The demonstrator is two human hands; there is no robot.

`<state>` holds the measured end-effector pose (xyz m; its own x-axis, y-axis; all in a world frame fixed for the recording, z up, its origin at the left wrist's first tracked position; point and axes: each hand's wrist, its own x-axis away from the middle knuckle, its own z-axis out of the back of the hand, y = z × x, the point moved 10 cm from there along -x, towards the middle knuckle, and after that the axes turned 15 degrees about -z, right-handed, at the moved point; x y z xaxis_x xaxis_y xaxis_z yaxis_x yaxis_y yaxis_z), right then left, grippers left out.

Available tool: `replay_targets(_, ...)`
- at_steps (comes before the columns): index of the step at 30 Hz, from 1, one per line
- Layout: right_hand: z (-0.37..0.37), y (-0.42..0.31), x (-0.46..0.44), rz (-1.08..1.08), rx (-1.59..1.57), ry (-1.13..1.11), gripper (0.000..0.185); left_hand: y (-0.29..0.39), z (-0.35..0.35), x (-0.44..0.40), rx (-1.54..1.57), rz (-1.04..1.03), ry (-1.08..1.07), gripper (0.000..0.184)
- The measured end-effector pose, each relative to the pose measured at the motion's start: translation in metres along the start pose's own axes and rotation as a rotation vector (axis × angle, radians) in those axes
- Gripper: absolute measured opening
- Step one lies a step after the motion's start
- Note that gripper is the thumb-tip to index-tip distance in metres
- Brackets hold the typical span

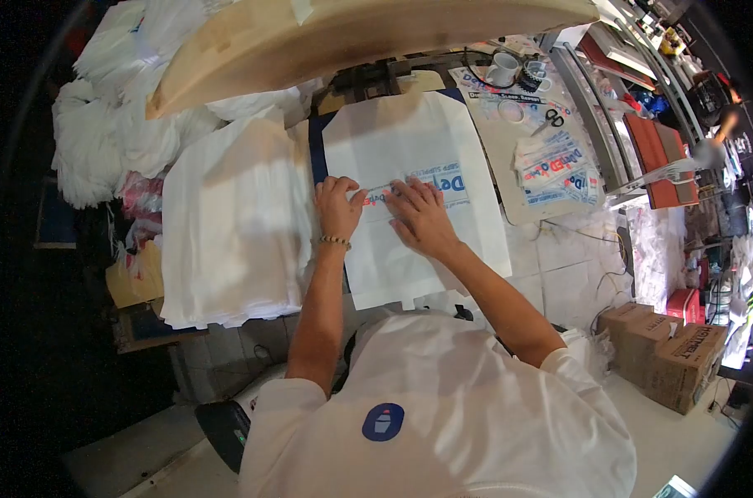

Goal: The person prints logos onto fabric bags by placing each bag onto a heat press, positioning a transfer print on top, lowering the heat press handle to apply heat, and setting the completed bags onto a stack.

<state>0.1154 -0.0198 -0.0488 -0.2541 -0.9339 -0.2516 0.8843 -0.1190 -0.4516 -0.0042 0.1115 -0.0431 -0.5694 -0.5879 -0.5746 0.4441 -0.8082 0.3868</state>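
Observation:
A white paper bag (pixel 401 257) lies flat before me on a dark blue board (pixel 317 149). Across its middle is a printed plastic strip (pixel 455 184) with blue and red lettering. My left hand (pixel 339 212), with a beaded bracelet at the wrist, has its fingers bent and closed at the strip's left end. Over the lettering lies my right hand (pixel 426 222), palm down, its fingers spread and pressing on the strip. My right hand covers part of the print.
A stack of white paper bags (pixel 231 224) stands at the left. More printed strips (pixel 555 170), scissors (pixel 553 118) and a white mug (pixel 502 70) sit on the right. A curved tan beam (pixel 352 46) spans overhead. Cardboard boxes (pixel 684 357) rest at lower right.

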Motion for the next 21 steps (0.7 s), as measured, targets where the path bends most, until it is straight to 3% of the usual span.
replay_targets(5, 0.029, 0.029, 0.017, -0.123, -0.107, 0.117, 0.037, 0.001, -0.002, 0.0, -0.024, 0.006, -0.033, 0.017)
replay_targets(9, 0.033, 0.034, 0.024, -0.119, -0.11, 0.144, 0.032, 0.005, -0.002, -0.007, -0.07, -0.02, -0.057, 0.016)
replay_targets(15, 0.039, 0.019, 0.026, -0.086, -0.121, 0.189, 0.025, 0.021, 0.026, -0.032, 0.205, 0.049, -0.028, 0.013)
replay_targets(17, 0.039, 0.009, 0.025, -0.042, -0.113, 0.17, 0.024, 0.095, 0.047, -0.066, 0.685, -0.048, -0.296, 0.011)
replay_targets(19, 0.035, 0.003, 0.028, -0.027, -0.128, 0.1, 0.024, 0.198, 0.113, -0.106, 0.614, -0.323, -0.553, 0.014)
replay_targets(21, 0.027, -0.008, 0.042, 0.041, -0.204, -0.008, 0.024, 0.27, 0.198, -0.15, 0.58, -0.728, -0.35, 0.013)
